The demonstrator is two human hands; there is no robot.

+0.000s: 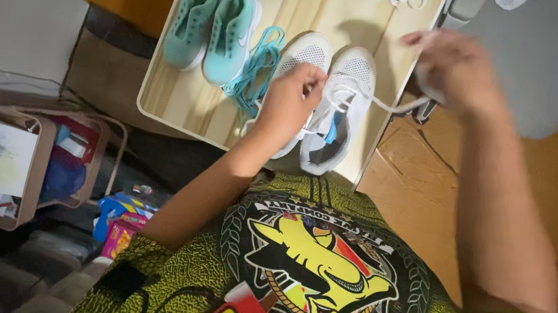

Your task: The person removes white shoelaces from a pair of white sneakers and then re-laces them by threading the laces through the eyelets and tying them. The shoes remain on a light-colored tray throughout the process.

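Meanwhile, at the tabletop's (175,96) near edge, the left hand (290,101) pins a white shoe (334,124) steady while the right hand (455,69), closed on its lace (387,105), draws it taut rightward. Teal shoes (214,27) and their loose teal lace (256,68) wait left.

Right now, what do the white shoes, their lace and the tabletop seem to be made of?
White shoes: probably knit mesh, matte, with small dots visible on the toes. Lace: looks like flat woven cord, pulled tight by the right hand. Tabletop: pale wood or wood-look laminate, with straight grain lines.
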